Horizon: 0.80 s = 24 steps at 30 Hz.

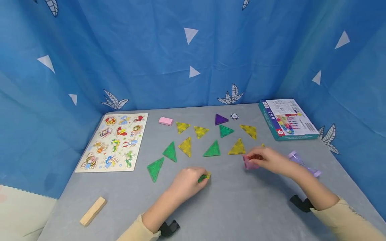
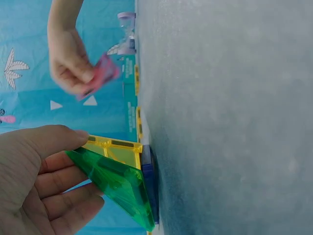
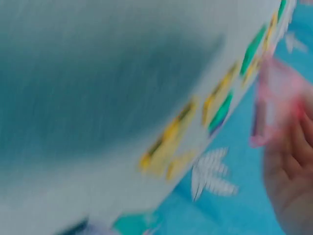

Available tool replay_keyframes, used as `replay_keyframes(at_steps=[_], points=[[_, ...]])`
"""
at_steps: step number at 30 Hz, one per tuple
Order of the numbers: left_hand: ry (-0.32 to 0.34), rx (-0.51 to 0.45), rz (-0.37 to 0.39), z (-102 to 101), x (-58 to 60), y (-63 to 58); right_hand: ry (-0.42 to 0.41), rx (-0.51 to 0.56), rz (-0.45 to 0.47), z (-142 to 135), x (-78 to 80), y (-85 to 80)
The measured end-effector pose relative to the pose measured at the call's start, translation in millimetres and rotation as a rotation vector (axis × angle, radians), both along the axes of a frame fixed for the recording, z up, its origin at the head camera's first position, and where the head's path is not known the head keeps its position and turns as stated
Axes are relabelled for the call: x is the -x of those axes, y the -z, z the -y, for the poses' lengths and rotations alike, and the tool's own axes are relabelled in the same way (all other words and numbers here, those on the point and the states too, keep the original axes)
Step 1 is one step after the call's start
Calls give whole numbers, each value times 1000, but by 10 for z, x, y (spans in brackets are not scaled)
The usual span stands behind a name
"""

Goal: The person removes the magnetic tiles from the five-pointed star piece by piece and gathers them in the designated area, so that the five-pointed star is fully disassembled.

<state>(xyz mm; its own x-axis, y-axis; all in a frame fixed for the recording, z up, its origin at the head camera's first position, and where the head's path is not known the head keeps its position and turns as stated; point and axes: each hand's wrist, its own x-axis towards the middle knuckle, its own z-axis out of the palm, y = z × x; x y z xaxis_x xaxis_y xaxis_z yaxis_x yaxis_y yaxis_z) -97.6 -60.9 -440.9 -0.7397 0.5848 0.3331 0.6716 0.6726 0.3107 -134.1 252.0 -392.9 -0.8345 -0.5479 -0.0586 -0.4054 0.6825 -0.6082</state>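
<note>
My left hand [image 1: 187,183] is low over the front middle of the table, gripping magnetic tiles. In the left wrist view its thumb lies at the top edge of a yellow triangular tile [image 2: 120,152] that leans against a green triangular tile [image 2: 115,182]. A dark blue tile [image 2: 148,188] stands along their lower edge, next to the table. To the right, my right hand [image 1: 269,161] pinches a pink translucent magnetic tile [image 1: 249,163] between thumb and fingers. This pink tile is blurred in both wrist views.
Loose green tiles [image 1: 170,152], yellow tiles [image 1: 236,147] and a purple tile [image 1: 221,119] lie beyond the hands. An animal puzzle board [image 1: 113,144] and wooden block [image 1: 93,211] are left. A box [image 1: 289,118] and purple-capped sand timer [image 1: 304,164] are right; a pink block [image 1: 166,121] lies behind.
</note>
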Motion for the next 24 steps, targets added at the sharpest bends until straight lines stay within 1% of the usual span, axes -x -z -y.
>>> replay_keyframes(at_steps=[4,6,8,11,12,14,17,18,20,22,24], points=[[-7,-18,20,12,-3,-27,-74,-111,189,-231,71,-16],[-6,-21,20,13,-7,-36,-112,-131,291,-278,86,7],[-4,-26,20,9,-8,-42,-134,-133,384,-296,92,47],[-6,-28,20,9,-9,-39,-141,-121,458,-282,98,106],[-6,-29,21,9,-8,-38,-134,-126,458,-272,105,123],[-6,-32,20,9,-5,-37,-101,-138,439,-248,120,137],[-4,-37,21,11,-1,-34,-58,-174,340,-187,154,124],[-3,-39,22,13,2,-32,-44,-187,292,-152,157,116],[-3,-42,26,17,5,-27,-47,-190,183,-55,148,109],[-5,-44,32,20,5,-24,-70,-170,74,97,103,123],[-9,-44,38,20,7,-20,-103,-141,-35,305,19,171]])
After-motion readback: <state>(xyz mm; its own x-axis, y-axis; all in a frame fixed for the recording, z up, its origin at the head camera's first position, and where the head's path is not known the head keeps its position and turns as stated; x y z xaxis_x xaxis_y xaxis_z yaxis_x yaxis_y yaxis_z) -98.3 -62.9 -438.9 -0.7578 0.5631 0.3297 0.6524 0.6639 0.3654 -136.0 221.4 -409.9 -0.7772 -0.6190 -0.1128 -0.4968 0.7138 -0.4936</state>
